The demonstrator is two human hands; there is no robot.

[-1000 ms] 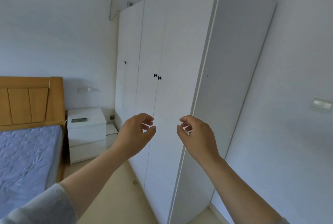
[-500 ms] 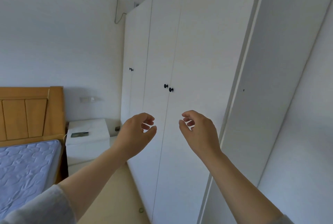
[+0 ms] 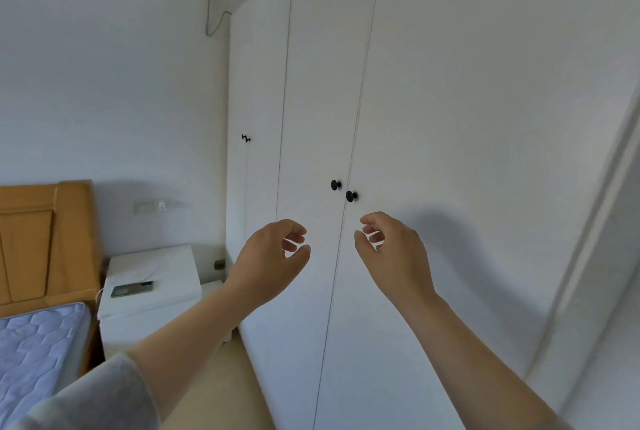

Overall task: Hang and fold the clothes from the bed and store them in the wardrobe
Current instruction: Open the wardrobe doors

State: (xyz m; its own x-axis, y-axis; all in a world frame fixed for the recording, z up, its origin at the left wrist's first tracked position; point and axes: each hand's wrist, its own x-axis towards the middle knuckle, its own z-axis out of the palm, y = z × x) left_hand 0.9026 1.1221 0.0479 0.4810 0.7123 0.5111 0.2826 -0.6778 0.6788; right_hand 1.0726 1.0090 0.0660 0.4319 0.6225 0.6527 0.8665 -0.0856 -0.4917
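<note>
Left grip [image 3: 273,256] and right grip [image 3: 391,253] are held loosely curled, empty, just below the shut wardrobe [image 3: 450,118] knobs [image 3: 351,196].

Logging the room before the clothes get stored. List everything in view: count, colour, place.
wardrobe: one, white, doors shut, centre and right
door knobs: four, black, two pairs on wardrobe doors
bed: one, wooden headboard, blue quilted mattress, lower left
bedside cabinet: one, white, between bed and wardrobe
flat device: one, dark, on cabinet top
wall plate: one, white, above cabinet
cable: one, grey, upper wall
left hand: one, empty, loosely curled, below knobs
right hand: one, empty, loosely curled, below knobs
</note>
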